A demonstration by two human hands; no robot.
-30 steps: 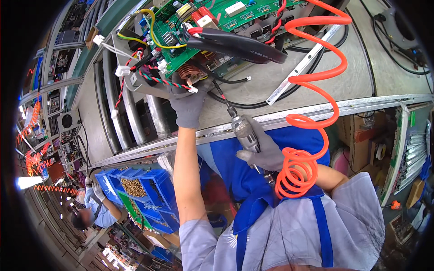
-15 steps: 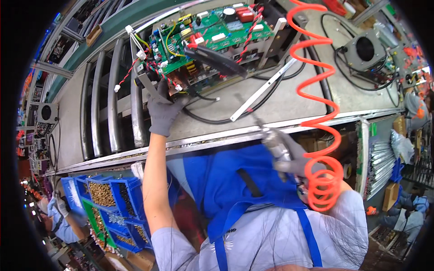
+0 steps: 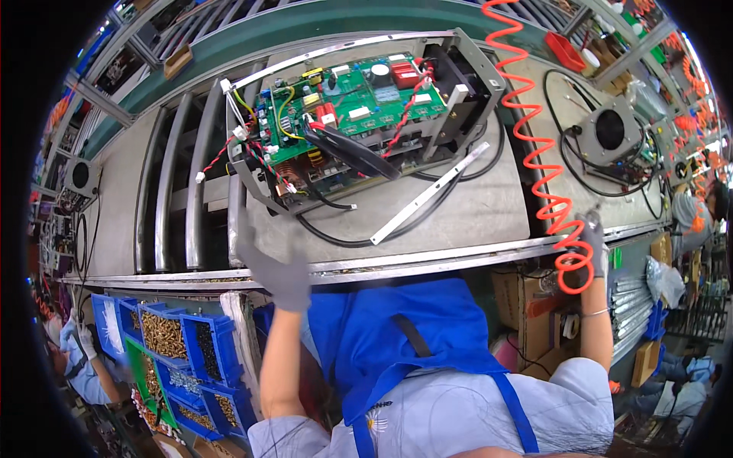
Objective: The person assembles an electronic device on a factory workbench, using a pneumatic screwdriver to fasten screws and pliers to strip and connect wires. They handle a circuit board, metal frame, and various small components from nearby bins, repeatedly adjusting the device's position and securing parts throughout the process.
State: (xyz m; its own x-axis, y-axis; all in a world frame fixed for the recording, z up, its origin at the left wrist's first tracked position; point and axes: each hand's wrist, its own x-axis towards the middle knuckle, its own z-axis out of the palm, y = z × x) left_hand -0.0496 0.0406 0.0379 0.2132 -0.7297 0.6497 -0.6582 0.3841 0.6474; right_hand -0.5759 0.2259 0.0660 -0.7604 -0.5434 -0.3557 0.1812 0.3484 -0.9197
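Bench [image 3: 473, 214] carries the open metal chassis [image 3: 458, 84] with the green circuit board [image 3: 343, 99] inside, tilted, sitting left of centre. Change since a second ago: left hand [image 3: 279, 271] was up on the chassis's lower-left corner, now it's off, down at the bench's front edge, grip loosely apart and holding nothing. Right hand [image 3: 592, 244] has swung out to the right by the orange coiled air hose [image 3: 546, 153]; it held a screwdriver earlier, but the tool isn't visible now, so can't tell its grip. Reads as fastening paused, chassis free. Chassis lies above and right of the left hand, apart. Blue parts bins [image 3: 183, 351] lower left.
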